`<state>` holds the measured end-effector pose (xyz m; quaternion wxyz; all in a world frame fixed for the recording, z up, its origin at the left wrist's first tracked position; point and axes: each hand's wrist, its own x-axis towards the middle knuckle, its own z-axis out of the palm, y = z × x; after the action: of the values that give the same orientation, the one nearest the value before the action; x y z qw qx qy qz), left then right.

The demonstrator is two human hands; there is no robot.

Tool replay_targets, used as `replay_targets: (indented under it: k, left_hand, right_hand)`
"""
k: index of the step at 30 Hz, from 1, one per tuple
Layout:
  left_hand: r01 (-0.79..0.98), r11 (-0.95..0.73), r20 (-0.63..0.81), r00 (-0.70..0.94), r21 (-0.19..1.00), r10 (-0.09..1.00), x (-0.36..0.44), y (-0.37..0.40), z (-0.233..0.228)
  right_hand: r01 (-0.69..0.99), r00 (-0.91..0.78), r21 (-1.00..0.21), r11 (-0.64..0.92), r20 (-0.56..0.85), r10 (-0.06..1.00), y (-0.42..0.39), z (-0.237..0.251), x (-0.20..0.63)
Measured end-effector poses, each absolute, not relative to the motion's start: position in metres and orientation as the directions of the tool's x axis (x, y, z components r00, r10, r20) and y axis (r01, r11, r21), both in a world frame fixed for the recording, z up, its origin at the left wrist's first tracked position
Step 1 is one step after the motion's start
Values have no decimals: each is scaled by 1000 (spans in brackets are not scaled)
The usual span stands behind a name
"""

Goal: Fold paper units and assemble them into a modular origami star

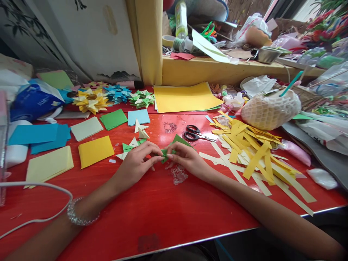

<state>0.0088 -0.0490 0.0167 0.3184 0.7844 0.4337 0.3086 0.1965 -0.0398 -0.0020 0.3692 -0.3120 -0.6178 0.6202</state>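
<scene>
Red lacquered table (152, 214) carries the work; coloured paper squares and yellow strips (252, 152) lie about it. Green paper piece (166, 153): small, folded to sharp creases, one flap rising behind the right fingers. It sits pinched between both sets of fingertips, just above the tabletop. Left hand (137, 163): wrist low, fingers curled narrow, thumb and forefinger closed on the paper's left end. Right hand (187, 157): same pinch on the right end. Black-handled scissors (194, 133) lie just beyond the right fingers.
</scene>
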Motion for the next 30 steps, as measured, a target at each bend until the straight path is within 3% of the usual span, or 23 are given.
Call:
replay_targets:
  k: [3, 6, 21, 30]
  left_hand:
    - [485, -485, 296, 416, 728, 860, 9, -49, 17]
    - [472, -510, 313, 436, 719, 844, 9, -49, 17]
    - [525, -487, 332, 365, 698, 870, 12, -54, 13]
    - [476, -290, 170, 279, 830, 945, 15, -58, 13]
  right_hand:
    - [20, -503, -983, 181, 147, 852, -43, -1, 197]
    - [-4, -477, -976, 219, 194, 857, -43, 1, 198]
    - [-109, -446, -992, 68, 109, 888, -43, -1, 195]
    - [-51, -397, -996, 80, 93, 913, -46, -1, 194]
